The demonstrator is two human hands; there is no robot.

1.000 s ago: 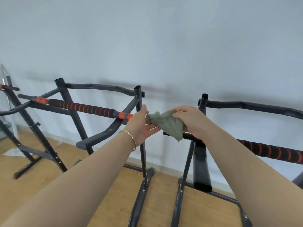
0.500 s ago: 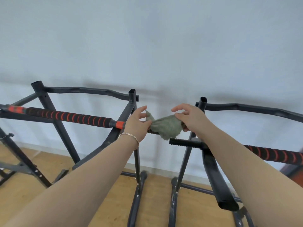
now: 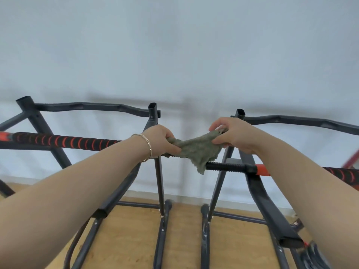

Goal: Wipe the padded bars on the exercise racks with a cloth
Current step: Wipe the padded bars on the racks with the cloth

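Pale blue-grey wall [image 3: 174, 55] fills the upper half of the view, and a wooden floor [image 3: 184, 239] runs along the bottom. Two dark metal exercise racks stand side by side against the wall. The left rack [image 3: 87, 106] and the right rack [image 3: 301, 121] are close together, with a narrow gap between their uprights.

Each rack carries a black padded bar wound with red stripes. The left padded bar [image 3: 58, 141] runs from the left edge to the left wrist. The right padded bar [image 3: 343, 176] shows only at the far right, past an orange collar [image 3: 261, 169] and a bare threaded end [image 3: 223, 166] that pokes into the gap.

Both forearms reach in from the bottom corners and meet over that gap. The left hand [image 3: 161, 138] has its grip curled round one end of the cloth [image 3: 196, 148]. The right hand [image 3: 235, 134] pinches the other end between thumb and fingertips. This grey-green cloth is stretched between them, above the gap and off both padded bars. Its lower corner hangs in front of the tip of the threaded end; whether it touches cannot be told. A thin gold bracelet [image 3: 148, 148] circles the left wrist.
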